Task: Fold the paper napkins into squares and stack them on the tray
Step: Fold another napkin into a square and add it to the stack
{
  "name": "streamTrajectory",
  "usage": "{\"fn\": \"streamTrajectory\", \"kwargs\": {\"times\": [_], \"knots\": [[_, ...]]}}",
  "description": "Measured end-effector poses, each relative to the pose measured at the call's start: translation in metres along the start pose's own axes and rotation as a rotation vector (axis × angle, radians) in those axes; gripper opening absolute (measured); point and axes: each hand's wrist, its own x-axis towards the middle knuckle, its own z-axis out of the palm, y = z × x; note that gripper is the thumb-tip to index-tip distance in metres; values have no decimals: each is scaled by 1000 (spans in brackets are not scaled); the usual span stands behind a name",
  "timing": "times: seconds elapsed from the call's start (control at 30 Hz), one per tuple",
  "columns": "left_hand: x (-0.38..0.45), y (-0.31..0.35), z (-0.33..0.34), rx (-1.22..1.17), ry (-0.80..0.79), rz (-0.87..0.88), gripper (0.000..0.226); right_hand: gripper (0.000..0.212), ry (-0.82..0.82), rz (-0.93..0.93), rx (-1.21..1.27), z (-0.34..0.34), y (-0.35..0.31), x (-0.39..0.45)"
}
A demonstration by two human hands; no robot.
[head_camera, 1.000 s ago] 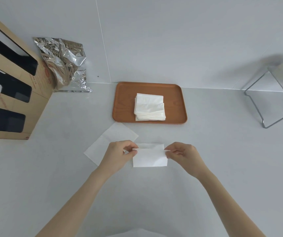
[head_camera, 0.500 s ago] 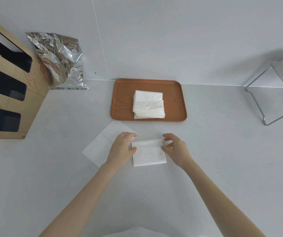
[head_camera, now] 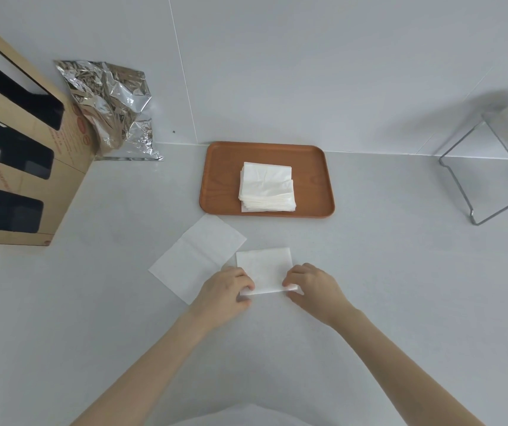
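Note:
A folded white napkin point(head_camera: 264, 269) lies on the grey counter in front of me. My left hand point(head_camera: 225, 292) pinches its near left corner and my right hand point(head_camera: 313, 286) pinches its near right corner, with the near edge lifted slightly. To the left, partly under the folded one, an unfolded napkin point(head_camera: 196, 256) lies flat. Behind them a brown wooden tray point(head_camera: 314, 179) carries a stack of folded napkins point(head_camera: 266, 188).
A cardboard box with black slots point(head_camera: 16, 161) stands at the left, with a crumpled foil bag point(head_camera: 111, 109) leaning on the wall beside it. A clear acrylic stand point(head_camera: 492, 170) sits at the right. The wall rises just behind the tray.
Both hands slid from the napkin's far edge down its sides to the near corners. The napkin went from a strip held up to a square lying on the counter.

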Motion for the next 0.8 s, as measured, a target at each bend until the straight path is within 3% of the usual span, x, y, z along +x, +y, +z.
{"fn": "streamTrajectory", "kwargs": {"times": [0.1,0.2,0.37,0.43,0.57,0.67,0.8], "knots": [[-1,0,3,-10,50,15,13,8,71,-59,-80,6,1,-1],[0,0,5,-14,81,23,9,20,129,-51,-184,12,0,-1],[3,2,4,-10,70,34,11,17,157,16,-119,13,-2,-3],[6,3,-1,-72,60,-5,11,4,132,56,-45,6,-4,-2],[15,9,-24,-366,17,-134,9,12,31,185,233,-22,-7,5],[28,12,-45,-457,-17,-172,10,10,50,243,528,-46,-13,14],[55,12,-76,-542,20,-136,11,9,107,275,721,-78,-15,34]]}}
